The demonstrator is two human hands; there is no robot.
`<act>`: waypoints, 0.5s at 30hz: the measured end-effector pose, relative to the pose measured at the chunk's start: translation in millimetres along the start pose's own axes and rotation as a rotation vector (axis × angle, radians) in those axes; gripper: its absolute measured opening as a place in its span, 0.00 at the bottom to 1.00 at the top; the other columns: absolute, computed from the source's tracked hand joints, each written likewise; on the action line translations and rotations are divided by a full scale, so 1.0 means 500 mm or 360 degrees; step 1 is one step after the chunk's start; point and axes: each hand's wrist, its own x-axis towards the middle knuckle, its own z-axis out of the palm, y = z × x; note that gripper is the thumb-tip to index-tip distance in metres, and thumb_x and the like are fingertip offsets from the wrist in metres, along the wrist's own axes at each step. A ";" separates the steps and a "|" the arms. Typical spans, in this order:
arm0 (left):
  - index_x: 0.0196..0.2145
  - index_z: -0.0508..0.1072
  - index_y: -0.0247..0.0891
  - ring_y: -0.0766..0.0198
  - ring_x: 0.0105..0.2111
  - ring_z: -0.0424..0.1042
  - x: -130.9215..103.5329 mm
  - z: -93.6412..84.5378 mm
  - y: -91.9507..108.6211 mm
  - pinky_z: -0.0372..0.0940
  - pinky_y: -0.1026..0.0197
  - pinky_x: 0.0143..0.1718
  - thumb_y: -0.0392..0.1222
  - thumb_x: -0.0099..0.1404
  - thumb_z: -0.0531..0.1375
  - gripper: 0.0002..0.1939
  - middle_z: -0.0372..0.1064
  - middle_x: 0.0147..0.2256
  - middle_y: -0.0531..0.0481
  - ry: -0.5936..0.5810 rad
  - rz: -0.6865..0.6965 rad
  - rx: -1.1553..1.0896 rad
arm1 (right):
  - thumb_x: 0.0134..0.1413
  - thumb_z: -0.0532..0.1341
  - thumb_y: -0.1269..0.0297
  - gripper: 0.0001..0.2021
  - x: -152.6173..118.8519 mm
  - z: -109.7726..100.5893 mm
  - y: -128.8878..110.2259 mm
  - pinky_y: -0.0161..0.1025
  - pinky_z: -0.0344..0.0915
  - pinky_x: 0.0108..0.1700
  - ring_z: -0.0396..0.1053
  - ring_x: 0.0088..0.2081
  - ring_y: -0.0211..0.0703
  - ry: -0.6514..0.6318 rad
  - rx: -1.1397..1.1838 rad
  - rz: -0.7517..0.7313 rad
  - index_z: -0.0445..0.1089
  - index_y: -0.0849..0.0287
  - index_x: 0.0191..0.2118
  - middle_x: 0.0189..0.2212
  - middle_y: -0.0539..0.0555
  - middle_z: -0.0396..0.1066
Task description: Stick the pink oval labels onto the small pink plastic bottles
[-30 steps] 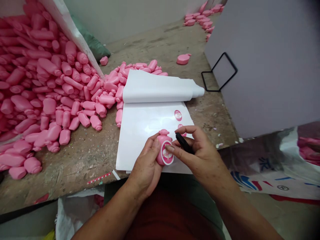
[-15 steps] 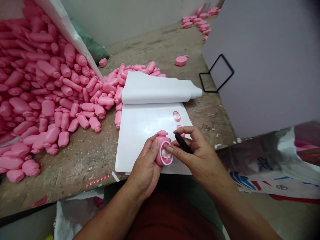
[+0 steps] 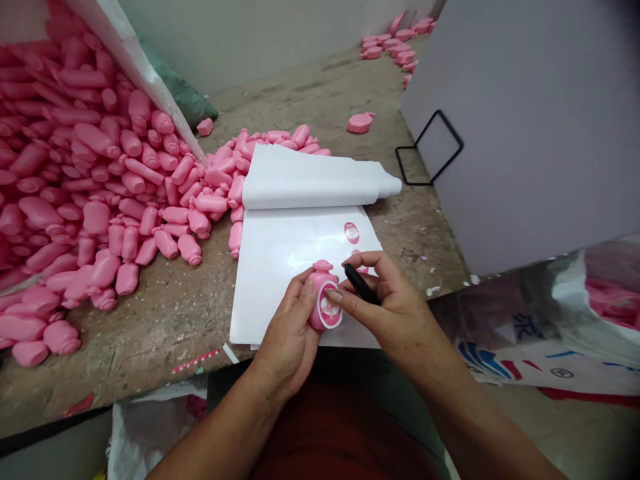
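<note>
In my left hand point(image 3: 290, 327) a small pink plastic bottle point(image 3: 317, 288) is held upright, its face tilted to the right. An oval pink-and-white sticker point(image 3: 329, 312) lies on the bottle's front. The thumb of my right hand point(image 3: 395, 300) presses on this sticker, while the fingers of that hand hold a black pen-like tool point(image 3: 361, 283) whose tip I cannot make out. Beneath both hands lies a white sticker sheet point(image 3: 280, 247), with an oval sticker point(image 3: 352, 233) on it and others partly covered by my right hand.
Folded-back sheets point(image 3: 310, 180) lie at the far end of the sticker sheet. A large heap of pink bottles point(image 3: 95, 213) spills from the left across the worn table point(image 3: 165, 320). One pink piece point(image 3: 361, 123) lies farther back. A grey panel point(image 3: 530, 133) with a black wire stand point(image 3: 433, 148) bounds the right.
My right thumb has shifted slightly left and up over the sticker on the bottle. Both hands keep their hold; the view has moved a little.
</note>
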 end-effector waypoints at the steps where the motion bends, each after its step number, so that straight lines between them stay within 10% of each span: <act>1: 0.47 0.76 0.37 0.63 0.45 0.72 0.000 0.000 0.000 0.59 0.59 0.57 0.44 0.67 0.62 0.12 0.75 0.43 0.47 0.0000 0.0003 0.0000 | 0.47 0.68 0.54 0.20 0.000 0.000 0.000 0.38 0.63 0.31 0.69 0.28 0.41 0.0001 -0.0003 0.0002 0.61 0.51 0.43 0.25 0.44 0.71; 15: 0.47 0.74 0.37 0.58 0.48 0.73 -0.001 0.001 0.000 0.61 0.54 0.57 0.45 0.68 0.61 0.13 0.75 0.41 0.45 -0.0031 -0.0016 -0.0014 | 0.45 0.69 0.56 0.18 -0.001 -0.001 -0.004 0.36 0.64 0.31 0.67 0.27 0.39 -0.0002 0.0104 -0.0008 0.62 0.52 0.39 0.24 0.44 0.70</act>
